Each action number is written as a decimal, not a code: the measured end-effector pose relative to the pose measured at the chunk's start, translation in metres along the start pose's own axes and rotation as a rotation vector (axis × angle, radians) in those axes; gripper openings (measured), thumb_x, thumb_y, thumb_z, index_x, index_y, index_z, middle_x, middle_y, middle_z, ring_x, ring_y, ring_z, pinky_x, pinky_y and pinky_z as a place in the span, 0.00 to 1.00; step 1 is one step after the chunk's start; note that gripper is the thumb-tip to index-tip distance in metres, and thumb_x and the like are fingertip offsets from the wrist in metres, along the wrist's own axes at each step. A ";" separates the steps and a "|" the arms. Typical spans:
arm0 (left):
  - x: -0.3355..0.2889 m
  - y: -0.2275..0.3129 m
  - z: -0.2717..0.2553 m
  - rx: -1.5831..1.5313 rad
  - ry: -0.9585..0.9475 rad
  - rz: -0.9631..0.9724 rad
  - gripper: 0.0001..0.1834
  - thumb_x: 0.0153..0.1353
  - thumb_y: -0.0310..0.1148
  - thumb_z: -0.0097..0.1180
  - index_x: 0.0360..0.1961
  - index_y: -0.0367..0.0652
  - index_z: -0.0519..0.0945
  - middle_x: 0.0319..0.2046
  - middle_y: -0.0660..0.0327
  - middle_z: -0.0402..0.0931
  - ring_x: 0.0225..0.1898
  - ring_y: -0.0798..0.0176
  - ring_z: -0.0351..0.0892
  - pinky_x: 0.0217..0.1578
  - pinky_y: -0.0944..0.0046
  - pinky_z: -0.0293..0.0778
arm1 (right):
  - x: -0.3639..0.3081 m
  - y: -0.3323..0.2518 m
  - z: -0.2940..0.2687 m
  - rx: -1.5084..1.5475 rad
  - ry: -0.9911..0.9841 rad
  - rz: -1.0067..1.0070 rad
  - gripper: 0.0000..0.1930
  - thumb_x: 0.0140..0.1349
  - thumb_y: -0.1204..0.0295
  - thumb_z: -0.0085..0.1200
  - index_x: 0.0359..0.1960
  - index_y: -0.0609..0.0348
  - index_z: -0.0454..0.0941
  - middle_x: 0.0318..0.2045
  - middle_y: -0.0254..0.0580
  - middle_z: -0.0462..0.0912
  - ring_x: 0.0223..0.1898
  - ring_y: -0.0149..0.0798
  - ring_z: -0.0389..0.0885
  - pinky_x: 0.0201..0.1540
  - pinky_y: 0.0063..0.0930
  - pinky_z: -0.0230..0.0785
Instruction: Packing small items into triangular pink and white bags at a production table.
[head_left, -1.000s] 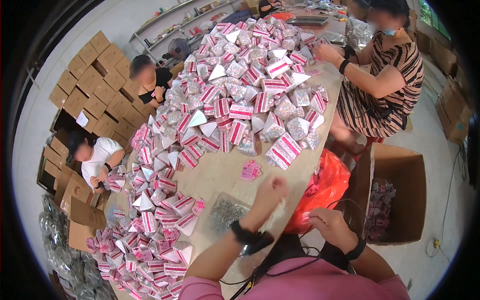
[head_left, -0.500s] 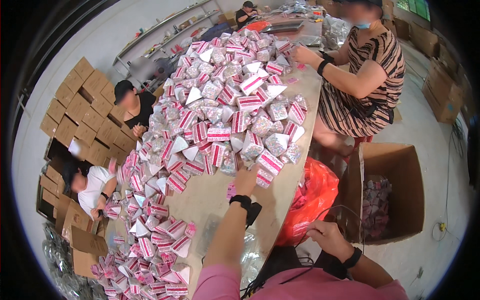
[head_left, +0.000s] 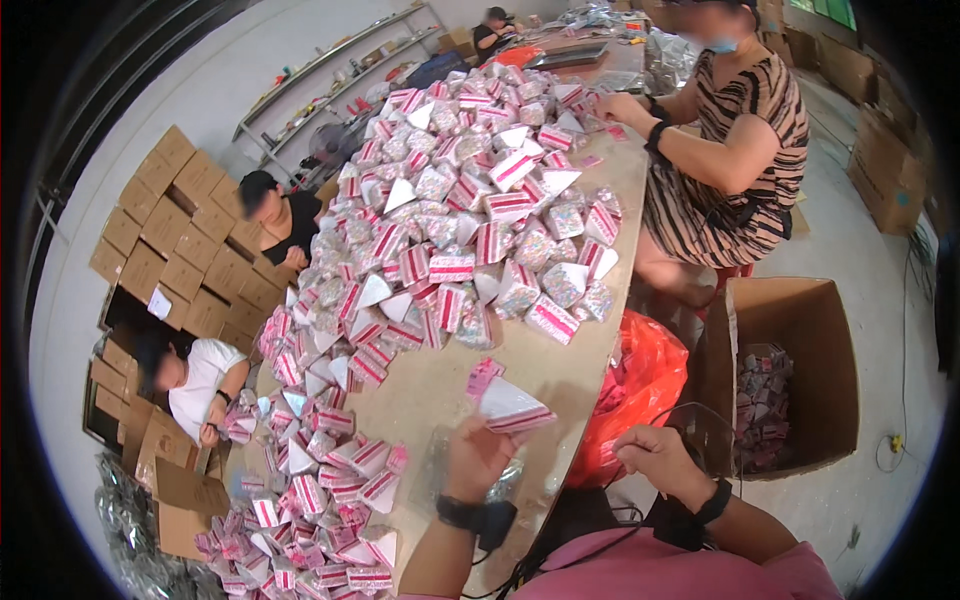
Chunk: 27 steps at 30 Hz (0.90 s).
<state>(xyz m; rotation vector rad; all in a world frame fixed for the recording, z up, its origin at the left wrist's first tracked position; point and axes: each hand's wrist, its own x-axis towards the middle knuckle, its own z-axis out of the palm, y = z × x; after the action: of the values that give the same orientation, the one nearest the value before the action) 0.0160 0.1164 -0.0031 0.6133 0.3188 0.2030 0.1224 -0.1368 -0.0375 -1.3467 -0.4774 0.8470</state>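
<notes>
My left hand (head_left: pixel 476 462) is closed on the near corner of a cake-slice-shaped piece (head_left: pixel 512 404), with a white triangular top and pink-striped side. It is held above the bare near part of the table. A small pink card (head_left: pixel 484 376) shows just behind the piece; I cannot tell if it is attached. My right hand (head_left: pixel 662 460) is curled beside the table edge, fingertips pressed together, and whatever they may hold is hidden. Beyond the left hand lies a big heap of similar slices (head_left: pixel 470 268), many wrapped in clear, glittery film.
A red plastic bag (head_left: pixel 640 385) hangs at the table's right edge, next to an open carton (head_left: pixel 812 385) with wrapped pieces inside. More slices with pink cards (head_left: pixel 310 500) cover the near left. A co-worker (head_left: pixel 735 140) sits far right; others work along the left side.
My left hand has drawn back toward me from the heap's near edge, bringing a slice with it. The right hand has barely moved.
</notes>
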 end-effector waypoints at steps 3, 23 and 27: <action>-0.023 -0.024 0.011 -0.035 -0.020 -0.052 0.38 0.52 0.40 0.53 0.64 0.40 0.58 0.60 0.46 0.62 0.61 0.44 0.64 0.60 0.40 0.60 | -0.008 -0.024 0.006 0.093 -0.104 0.053 0.05 0.60 0.77 0.54 0.35 0.65 0.78 0.22 0.30 0.74 0.24 0.21 0.71 0.27 0.17 0.65; -0.071 -0.076 0.032 0.178 -0.169 -0.073 0.40 0.52 0.37 0.61 0.62 0.35 0.56 0.55 0.50 0.66 0.58 0.53 0.67 0.59 0.53 0.64 | -0.022 -0.069 0.028 0.323 -0.255 -0.121 0.05 0.61 0.79 0.51 0.37 0.65 0.77 0.25 0.30 0.75 0.25 0.20 0.69 0.27 0.16 0.63; -0.071 -0.071 0.034 -0.088 -0.158 -0.108 0.35 0.53 0.37 0.61 0.59 0.34 0.62 0.53 0.48 0.69 0.57 0.50 0.69 0.59 0.50 0.65 | -0.029 -0.074 0.029 0.096 -0.180 -0.222 0.05 0.62 0.79 0.50 0.38 0.64 0.77 0.26 0.31 0.78 0.27 0.21 0.73 0.29 0.17 0.66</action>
<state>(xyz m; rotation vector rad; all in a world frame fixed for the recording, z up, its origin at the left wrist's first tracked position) -0.0317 0.0220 -0.0021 0.5201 0.1884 0.0637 0.1022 -0.1401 0.0446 -1.1110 -0.7048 0.7997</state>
